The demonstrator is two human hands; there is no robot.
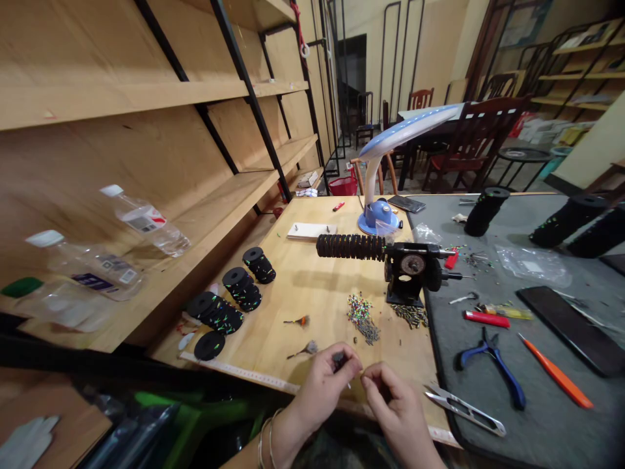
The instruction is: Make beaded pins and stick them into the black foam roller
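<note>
My left hand (323, 376) is curled above the table's near edge, with a small dark bundle (338, 357) in its fingers; its kind is unclear. A thin pale bit shows just below those fingertips. Close beside it, my right hand (396, 398) is pinched, thumb against forefinger; whatever lies between the tips is too small to make out. Just past the hands lie a pile of colourful beads (359, 306) and grey metal bits (370, 333). Left of them are a grey feathery tuft on a thin stem (308, 348) and one with an orange spot (303, 321).
A black clamp-like device (405, 270) bears a ridged black roll (350, 247). Black foam spools (239, 288) stand left, near bottles (146, 221) on a shelf. Blue-handled pliers (493, 365), thread snips (466, 409), an orange tool (556, 371) and a phone (573, 329) lie right. A lamp (375, 212) stands behind.
</note>
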